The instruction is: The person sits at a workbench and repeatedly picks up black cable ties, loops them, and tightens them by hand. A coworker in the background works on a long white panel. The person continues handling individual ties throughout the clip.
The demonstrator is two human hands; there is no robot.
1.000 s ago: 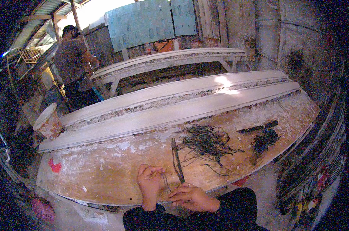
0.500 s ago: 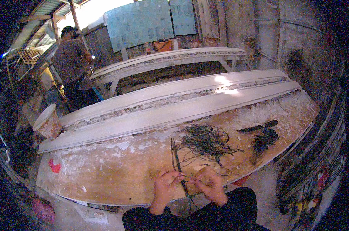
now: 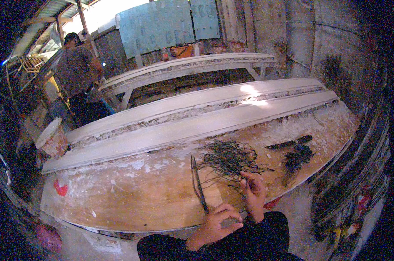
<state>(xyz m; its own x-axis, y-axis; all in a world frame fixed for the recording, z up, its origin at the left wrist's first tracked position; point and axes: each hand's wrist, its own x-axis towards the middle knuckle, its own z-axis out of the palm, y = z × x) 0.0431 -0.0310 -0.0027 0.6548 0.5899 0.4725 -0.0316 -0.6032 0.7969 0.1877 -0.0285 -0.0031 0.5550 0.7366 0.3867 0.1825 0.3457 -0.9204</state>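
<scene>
A tangled heap of dark cord [image 3: 229,157] lies on the worn board in front of me. My right hand [image 3: 255,193] is at its near edge, with thumb and fingers pinched together on a thin strand. My left hand [image 3: 218,224] is curled at the board's near edge. It covers the lower end of a long slender dark stick [image 3: 198,185] that has cord along it; what its fingers grip is hidden. A dark-bladed knife [image 3: 289,142] and a small dark bundle of cord [image 3: 298,157] lie to the right.
The upturned hull-like wooden board [image 3: 131,198] carries two pale raised strips [image 3: 188,121] and flaking white paint. A stained bucket [image 3: 52,138] stands at left. Behind is a long pale bench [image 3: 192,67]. Another person [image 3: 78,71] stands at the far left.
My hands were together over the stick. The right has moved forward to the cord heap, and the left has shifted right and nearer to me. The other person has turned slightly.
</scene>
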